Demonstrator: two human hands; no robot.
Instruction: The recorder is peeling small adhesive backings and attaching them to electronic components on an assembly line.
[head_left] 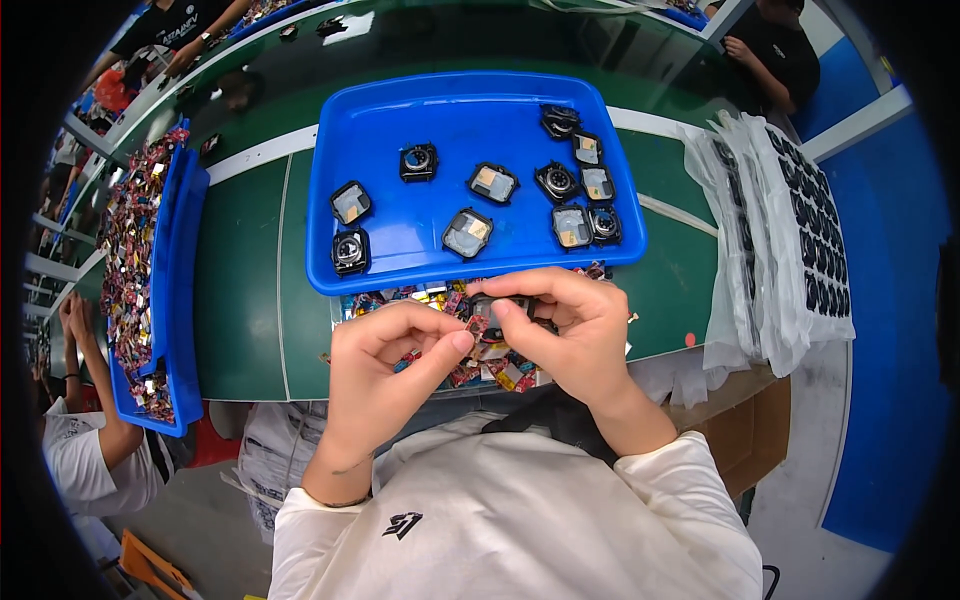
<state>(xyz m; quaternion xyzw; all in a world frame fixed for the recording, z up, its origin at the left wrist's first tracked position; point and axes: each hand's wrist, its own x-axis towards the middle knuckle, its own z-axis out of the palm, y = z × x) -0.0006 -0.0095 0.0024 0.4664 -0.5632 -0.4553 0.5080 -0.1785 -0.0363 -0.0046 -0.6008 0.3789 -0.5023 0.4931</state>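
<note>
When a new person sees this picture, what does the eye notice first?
Probably the blue tray in the upper middle, with black watch-like cases scattered in it. Below, the left hand pinches a small red piece beside a dark case in the right hand. At the left, a blue bin is heaped with small colourful parts.

A big brown box point(745, 440) sits at four o'clock, and the blue floor point(900, 400) is at three. One person in a black shirt point(785, 55) is at two o'clock; another in a white shirt point(85, 465) is at eight.
</note>
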